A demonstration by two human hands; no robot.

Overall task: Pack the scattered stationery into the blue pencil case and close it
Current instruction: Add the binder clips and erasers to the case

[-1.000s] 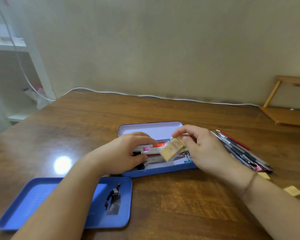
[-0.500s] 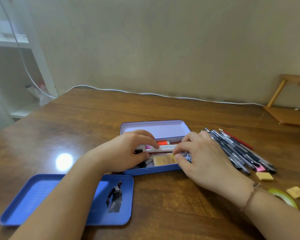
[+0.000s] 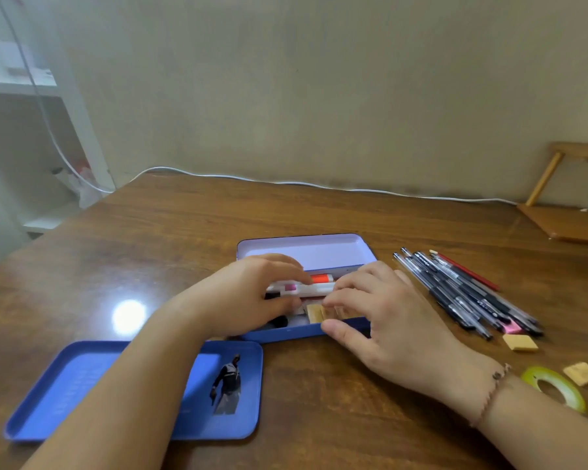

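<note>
Item: open blue metal pencil case (image 3: 287, 332), pale lilac inside, on a brown wooden table (image 3: 190, 239), at centre.
Contents seen: white marker with pink band (image 3: 301, 289), orange-capped marker (image 3: 320, 278), small tan packet (image 3: 319, 313) flat by the near wall.
Change: a second ago the tan packet was held above the case in the right hand; half a second ago it was already lying inside. It lies there now, under the fingertips.
Left hand (image 3: 248, 296): fingers curled round the white marker inside the case.
Right hand (image 3: 384, 317): fingers extended, tips pressing on the tan packet, thumb against the case's outer near wall.
Loose lid: blue metal lid (image 3: 82, 391), near left, printed with a standing figure; no legible writing.
Unpacked, right of case: bundle of black pens (image 3: 462, 293), red pencil (image 3: 469, 273), pink eraser (image 3: 513, 328), two tan erasers (image 3: 520, 343), green tape roll (image 3: 554, 388).
</note>
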